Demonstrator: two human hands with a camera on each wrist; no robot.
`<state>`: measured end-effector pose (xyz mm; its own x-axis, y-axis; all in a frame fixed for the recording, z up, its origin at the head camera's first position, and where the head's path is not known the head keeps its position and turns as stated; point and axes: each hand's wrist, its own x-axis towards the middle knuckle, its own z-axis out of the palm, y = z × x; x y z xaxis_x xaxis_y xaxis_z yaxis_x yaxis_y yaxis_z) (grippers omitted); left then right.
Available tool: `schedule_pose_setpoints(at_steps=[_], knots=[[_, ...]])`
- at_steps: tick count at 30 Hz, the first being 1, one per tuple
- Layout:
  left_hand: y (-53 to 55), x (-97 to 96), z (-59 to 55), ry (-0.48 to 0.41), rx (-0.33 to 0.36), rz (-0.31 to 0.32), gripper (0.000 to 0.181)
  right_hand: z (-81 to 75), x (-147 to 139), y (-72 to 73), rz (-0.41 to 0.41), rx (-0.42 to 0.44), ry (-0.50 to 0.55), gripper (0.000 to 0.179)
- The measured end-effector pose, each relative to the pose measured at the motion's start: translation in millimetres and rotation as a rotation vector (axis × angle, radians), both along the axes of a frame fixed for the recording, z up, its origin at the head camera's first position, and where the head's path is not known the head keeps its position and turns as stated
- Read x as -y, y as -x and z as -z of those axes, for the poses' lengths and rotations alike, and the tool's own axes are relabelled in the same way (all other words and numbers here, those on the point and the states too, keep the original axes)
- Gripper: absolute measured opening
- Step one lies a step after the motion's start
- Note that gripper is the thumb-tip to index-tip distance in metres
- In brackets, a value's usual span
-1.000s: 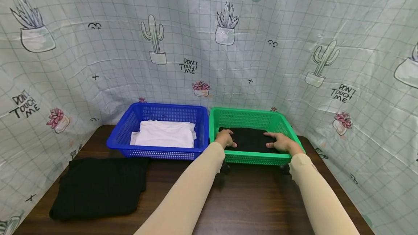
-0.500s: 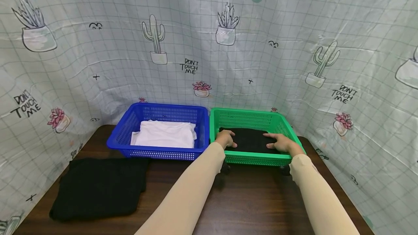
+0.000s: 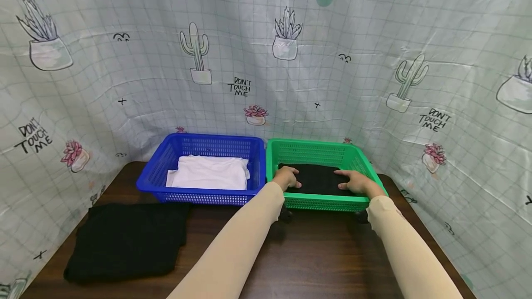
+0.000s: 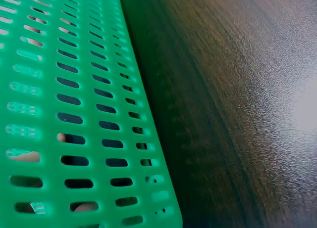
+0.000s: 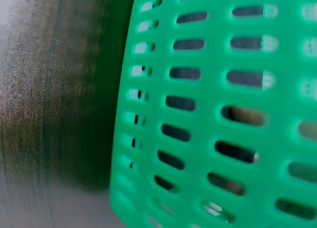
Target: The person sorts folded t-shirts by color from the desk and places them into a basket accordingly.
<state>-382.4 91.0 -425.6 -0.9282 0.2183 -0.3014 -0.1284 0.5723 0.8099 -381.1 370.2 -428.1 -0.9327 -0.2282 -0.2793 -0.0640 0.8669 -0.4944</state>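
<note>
Black cloth (image 3: 317, 179) lies folded in the green basket (image 3: 311, 152) near the far right corner of the desk (image 3: 320, 253), a person's hands reaching over the basket's near rim to its two ends. Little has changed in the last second: the head view has tilted slightly, while the hands and the cloth hold their places, which suggests a pause, with the cloth already sitting inside the basket. At the cloth's left end, the left hand (image 3: 287, 177) has its thumb and forefinger spread apart and pointing inward; at the right end, the right hand (image 3: 356, 182) mirrors it, fingers extended over the edge of the fabric. Most of the cloth shows between the two sets of fingers, which look relaxed, with no visible grip; the lower fingers are hidden, and the wrist views show only dark fabric and slivers of skin through the basket's slots. Just beside it, toward the desk's far left corner, a blue basket (image 3: 216, 144) holds a white cloth (image 3: 209, 173), and a second black cloth (image 3: 126, 241) lies folded along the desk's left edge.
</note>
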Motion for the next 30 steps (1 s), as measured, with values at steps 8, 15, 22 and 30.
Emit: schedule_pose_setpoints(at_steps=[8,15,22,30], knots=[[-2.3,17.4,-25.3,0.012,0.073,0.227,0.055,-27.1,16,-7.6,-0.082,0.035,-0.117,0.068],[-24.6,70.3,-79.1,-0.178,0.09,0.389,0.054,-63.9,47,-27.6,-0.217,-0.188,-0.082,0.063],[-67.7,166.6,-121.6,-0.249,-0.121,0.448,0.054,-93.6,93,-75.1,-0.228,-0.284,0.133,0.066],[-117.9,313.3,-111.9,-0.144,-0.319,0.328,0.053,-88.7,150,-129.5,-0.238,-0.257,0.459,0.068]])
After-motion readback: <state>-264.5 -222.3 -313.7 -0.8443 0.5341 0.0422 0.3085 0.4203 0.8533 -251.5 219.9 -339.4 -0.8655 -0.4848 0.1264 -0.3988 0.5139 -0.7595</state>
